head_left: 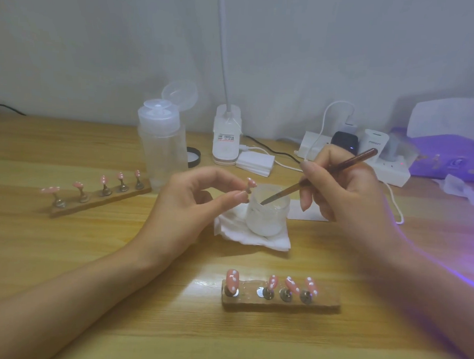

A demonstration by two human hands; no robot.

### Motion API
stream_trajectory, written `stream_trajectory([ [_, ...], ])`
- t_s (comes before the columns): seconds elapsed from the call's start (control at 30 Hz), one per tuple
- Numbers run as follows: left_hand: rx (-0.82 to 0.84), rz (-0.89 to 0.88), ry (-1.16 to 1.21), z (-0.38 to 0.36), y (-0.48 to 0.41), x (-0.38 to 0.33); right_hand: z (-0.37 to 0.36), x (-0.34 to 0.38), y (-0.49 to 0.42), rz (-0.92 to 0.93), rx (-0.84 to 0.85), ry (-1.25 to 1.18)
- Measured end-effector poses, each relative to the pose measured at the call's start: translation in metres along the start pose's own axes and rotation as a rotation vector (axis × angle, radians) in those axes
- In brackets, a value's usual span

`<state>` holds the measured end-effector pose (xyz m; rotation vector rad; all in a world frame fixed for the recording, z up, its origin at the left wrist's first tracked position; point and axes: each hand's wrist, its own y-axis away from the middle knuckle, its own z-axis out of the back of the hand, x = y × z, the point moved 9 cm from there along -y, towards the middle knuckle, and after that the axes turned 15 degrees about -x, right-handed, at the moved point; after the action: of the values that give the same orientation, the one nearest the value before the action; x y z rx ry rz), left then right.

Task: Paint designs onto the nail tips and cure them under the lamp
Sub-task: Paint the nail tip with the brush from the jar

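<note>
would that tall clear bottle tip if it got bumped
Probably yes: the bottle is tall and narrow and looks mostly empty, so it is likely light and easy to topple. Its flip lid stands open, so any liquid left could spill.

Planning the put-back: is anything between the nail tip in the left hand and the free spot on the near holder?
Yes. The white jar on its tissue stands between the nail tip and the free spot, with the brush dipped in it. The spot itself is bare.
</note>
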<state>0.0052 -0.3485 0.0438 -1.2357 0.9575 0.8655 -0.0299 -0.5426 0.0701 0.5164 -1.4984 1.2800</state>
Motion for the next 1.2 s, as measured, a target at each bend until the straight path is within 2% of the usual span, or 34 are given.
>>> stream_trajectory([
  [0.13, 0.006, 0.014, -0.001, 0.0, 0.0, 0.0, 0.018, -0.014, -0.001, -0.136, -0.136, -0.173],
  [0.37, 0.007, 0.012, -0.039, -0.002, 0.001, -0.002, 0.031, -0.03, 0.009, -0.245, -0.273, -0.361],
  [0.57, 0.004, 0.042, -0.03, -0.002, 0.002, -0.001, 0.027, -0.021, 0.01, -0.212, -0.265, -0.421],
  [0.87, -0.001, 0.054, -0.04, -0.002, 0.001, 0.0, 0.017, -0.018, 0.012, -0.19, -0.181, -0.358],
  [1.07, 0.0, 0.04, -0.009, -0.002, 0.002, -0.004, 0.023, -0.023, 0.012, -0.203, -0.22, -0.337],
  [1.2, 0.001, 0.012, -0.022, -0.003, 0.002, -0.006, 0.018, -0.019, 0.012, -0.178, -0.188, -0.322],
])
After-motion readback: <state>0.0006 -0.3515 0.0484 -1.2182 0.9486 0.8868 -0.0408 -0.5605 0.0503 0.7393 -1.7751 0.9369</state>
